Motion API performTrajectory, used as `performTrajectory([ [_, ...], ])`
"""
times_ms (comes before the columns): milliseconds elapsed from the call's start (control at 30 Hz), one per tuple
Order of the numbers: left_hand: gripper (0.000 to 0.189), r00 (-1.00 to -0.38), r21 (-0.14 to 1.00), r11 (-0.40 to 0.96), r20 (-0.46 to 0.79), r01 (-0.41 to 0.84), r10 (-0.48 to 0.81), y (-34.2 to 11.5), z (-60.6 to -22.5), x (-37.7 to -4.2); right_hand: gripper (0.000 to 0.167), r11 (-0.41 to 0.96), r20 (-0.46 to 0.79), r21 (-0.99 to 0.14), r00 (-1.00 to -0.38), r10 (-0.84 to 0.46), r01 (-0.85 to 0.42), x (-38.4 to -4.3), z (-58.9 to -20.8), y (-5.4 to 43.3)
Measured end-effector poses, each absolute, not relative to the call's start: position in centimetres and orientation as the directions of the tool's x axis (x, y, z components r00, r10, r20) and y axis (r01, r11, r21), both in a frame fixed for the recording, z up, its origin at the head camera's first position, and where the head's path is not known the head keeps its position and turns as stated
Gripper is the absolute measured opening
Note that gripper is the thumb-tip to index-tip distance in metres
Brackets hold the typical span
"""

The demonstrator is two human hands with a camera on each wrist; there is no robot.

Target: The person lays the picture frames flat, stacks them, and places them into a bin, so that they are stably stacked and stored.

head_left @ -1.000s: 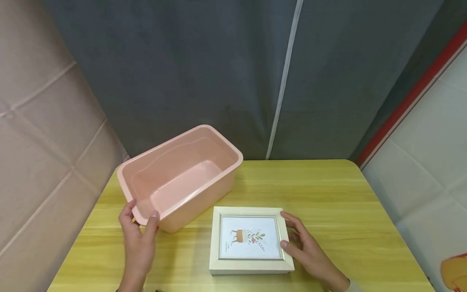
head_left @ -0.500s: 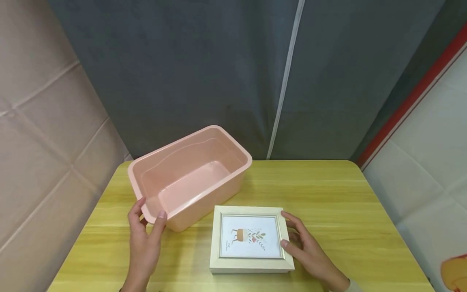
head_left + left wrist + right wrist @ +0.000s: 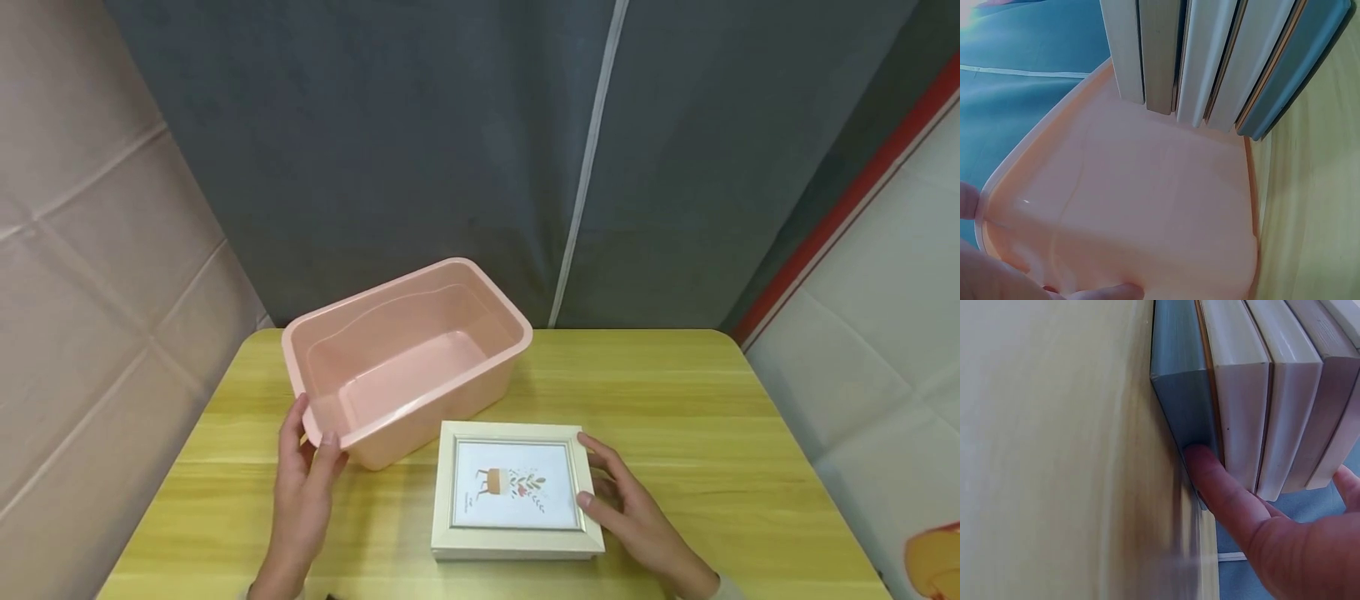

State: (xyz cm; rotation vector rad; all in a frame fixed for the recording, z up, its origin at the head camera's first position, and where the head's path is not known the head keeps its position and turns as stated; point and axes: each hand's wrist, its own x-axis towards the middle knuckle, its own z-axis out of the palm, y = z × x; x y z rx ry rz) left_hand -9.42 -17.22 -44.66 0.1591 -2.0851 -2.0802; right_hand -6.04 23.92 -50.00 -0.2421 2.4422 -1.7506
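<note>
A pink plastic bin (image 3: 450, 407) stands angled on the table's left half, with nothing in it. My left hand (image 3: 300, 508) grips the rim at its near left corner. Right of that lies a stack of several picture frames, seen edge-on in both wrist views. The top picture frame (image 3: 517, 537) is cream, with a sideways plant drawing under its pane. At the bottom is a blue-grey picture frame (image 3: 1179, 400). My right hand (image 3: 637, 525) rests against the stack's right side, thumb and index finger at the top frame's edge; one digit touches the blue-grey frame.
The wood-patterned table (image 3: 712, 433) has rounded far corners. A dark grey curtain (image 3: 375, 150) hangs behind it. Pale panels flank it, the right panel (image 3: 877, 333) with a red strip. The bin's near wall is close to the stack's far left corner.
The pink bin has slid to the right, moving along with my left hand, and is nearer the stack. My right hand and the picture frames have hardly moved.
</note>
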Motion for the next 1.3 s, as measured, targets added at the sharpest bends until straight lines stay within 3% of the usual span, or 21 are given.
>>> performTrajectory([
  [300, 0.056, -0.954, 0.991, -0.067, 0.094, 0.117, -0.284, -16.7, -45.1, -8.1, 0.069, 0.318, -0.016, -0.947, -0.978, -0.21, -0.053, -6.0, -49.9, 24.0],
  [733, 0.056, -0.94, 0.992, -0.006, 0.12, 0.128, -0.319, -14.6, -45.5, -4.1, 0.069, 0.305, -0.001, -0.949, -0.972, -0.234, -0.073, -6.0, -49.9, 24.2],
  [967, 0.05, -0.966, 0.984, 0.037, 0.176, 0.173, -0.186, -12.7, -46.5, -3.6, 0.075, 0.246, 0.013, -0.965, -0.959, -0.284, -0.086, -5.7, -49.8, 24.5],
  [1300, 0.063, -0.995, 0.983, 0.184, -0.041, -0.024, 0.09, -10.9, -48.8, -5.5, 0.08, 0.231, 0.011, -0.97, -0.958, -0.288, -0.081, -5.6, -50.1, 24.2],
])
